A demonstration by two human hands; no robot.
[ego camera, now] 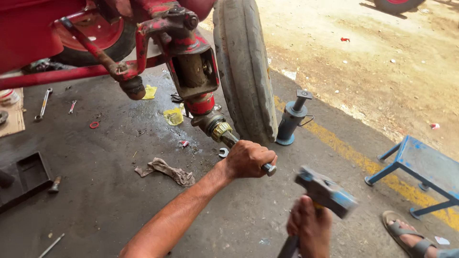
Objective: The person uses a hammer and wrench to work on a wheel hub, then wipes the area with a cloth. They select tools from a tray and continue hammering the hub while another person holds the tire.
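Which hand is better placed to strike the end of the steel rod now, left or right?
Right, probably. The right hand grips the hammer, whose head is raised near the rod end. The left hand is wrapped around the rod, steadying it.

Both arms are bare: no sleeves, gloves, watch or rings show on either. The left hand (248,160) sits at the end of a lean forearm, uncovered along all of its visible length, with dark hair on it. The right hand (310,224) shows only from the wrist forward, its knuckles smudged with grime. Nothing of the person's clothing is visible at the bottom edge.
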